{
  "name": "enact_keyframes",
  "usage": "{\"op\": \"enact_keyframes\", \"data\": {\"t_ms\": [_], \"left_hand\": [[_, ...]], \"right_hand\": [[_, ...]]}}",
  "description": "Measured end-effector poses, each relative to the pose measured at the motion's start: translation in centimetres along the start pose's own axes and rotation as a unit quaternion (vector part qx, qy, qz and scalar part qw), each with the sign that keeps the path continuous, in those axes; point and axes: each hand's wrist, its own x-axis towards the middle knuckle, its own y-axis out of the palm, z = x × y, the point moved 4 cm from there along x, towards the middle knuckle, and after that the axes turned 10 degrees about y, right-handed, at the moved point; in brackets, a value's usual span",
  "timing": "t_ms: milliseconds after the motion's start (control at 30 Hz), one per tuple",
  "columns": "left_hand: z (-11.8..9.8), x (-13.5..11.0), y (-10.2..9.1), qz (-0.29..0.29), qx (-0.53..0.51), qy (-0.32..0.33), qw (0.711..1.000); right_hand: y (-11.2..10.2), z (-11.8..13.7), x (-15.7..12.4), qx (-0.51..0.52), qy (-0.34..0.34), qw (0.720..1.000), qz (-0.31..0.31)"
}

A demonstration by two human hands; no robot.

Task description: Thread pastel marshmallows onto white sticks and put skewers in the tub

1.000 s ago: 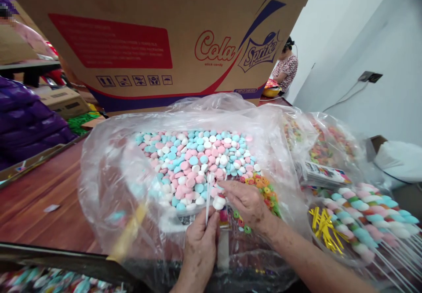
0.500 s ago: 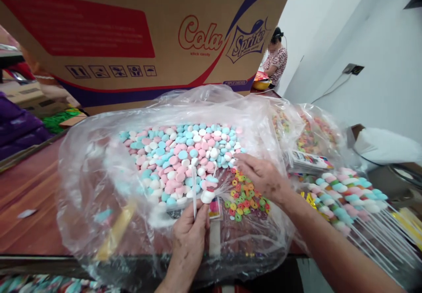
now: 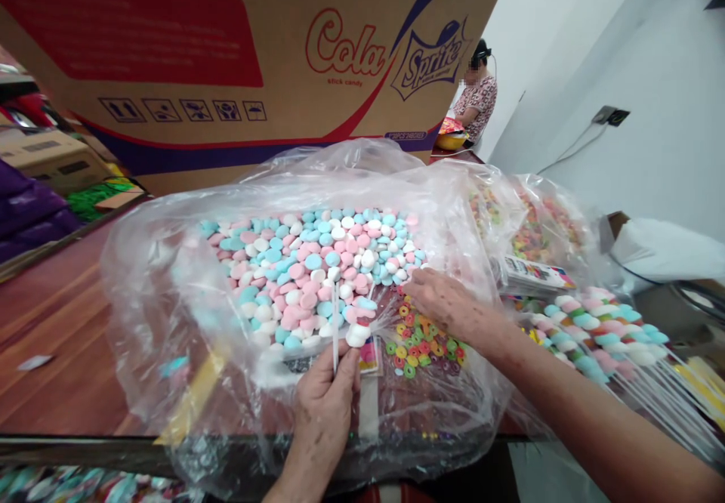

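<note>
My left hand [image 3: 325,393] is closed around a thin white stick [image 3: 335,325] that stands nearly upright at the front of the candy pile. At its fingertips sits a white candy [image 3: 357,335] with a bit of red above it; whether these are threaded on a stick I cannot tell. My right hand [image 3: 447,303] has its fingers bent together at the right edge of the pile of pink, blue and white marshmallow-like candies [image 3: 306,261], just above the colourful gummy rings [image 3: 422,340]. What its fingertips hold, if anything, is hidden.
Clear plastic bags [image 3: 152,261] spread under and around the candies on the reddish table [image 3: 62,337]. A large cardboard box [image 3: 283,42] stands behind. To the right lie finished candy skewers [image 3: 606,329], printed cards [image 3: 532,273] and bagged gummies [image 3: 532,223]. Another person [image 3: 476,99] sits farther back.
My right hand has lowered slightly, its fingers bending down at the edge of the candies. My left hand keeps its hold on the stick. The view has shifted a little.
</note>
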Motion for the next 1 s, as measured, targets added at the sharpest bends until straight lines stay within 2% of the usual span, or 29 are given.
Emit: {"op": "enact_keyframes", "data": {"t_ms": [100,267,400,500,600,667,767,800,833,900,1000], "left_hand": [[-0.1,0.0,0.1,0.005,0.004,0.004,1.0],[-0.2,0.0,0.0,0.004,0.012,0.005,1.0],[0.0,-0.1,-0.1,0.006,0.017,0.005,1.0],[0.3,-0.1,-0.2,0.003,0.008,-0.003,1.0],[0.4,-0.1,-0.2,0.012,0.01,-0.007,1.0],[0.4,0.0,-0.1,0.019,0.012,-0.006,1.0],[0.3,0.0,-0.1,0.018,0.007,-0.004,1.0],[0.3,0.1,-0.1,0.017,0.006,-0.005,1.0],[0.3,0.1,-0.1,0.014,0.005,-0.005,1.0],[0.3,0.1,0.0,0.007,-0.002,-0.005,1.0],[0.1,0.1,0.1,-0.009,-0.011,-0.007,1.0]], "right_hand": [[0.8,0.3,0.0,-0.015,-0.011,0.999,0.03],[1.0,1.4,-0.4,-0.034,0.002,0.999,0.027],[-0.3,1.3,-0.1,0.031,0.015,0.998,0.052],[-0.9,0.2,0.4,0.128,0.071,0.987,0.072],[-0.7,-0.9,0.8,0.293,0.129,0.944,0.08],[-0.4,-1.1,0.9,0.434,0.157,0.882,0.089],[0.0,-0.5,0.7,0.601,0.194,0.766,0.123],[0.0,-0.3,0.6,0.632,0.2,0.737,0.13],[-0.1,-0.1,0.5,0.65,0.203,0.721,0.132],[-0.3,-0.1,0.4,0.657,0.208,0.715,0.117],[-1.0,-0.8,0.4,0.624,0.218,0.747,0.068]]}}
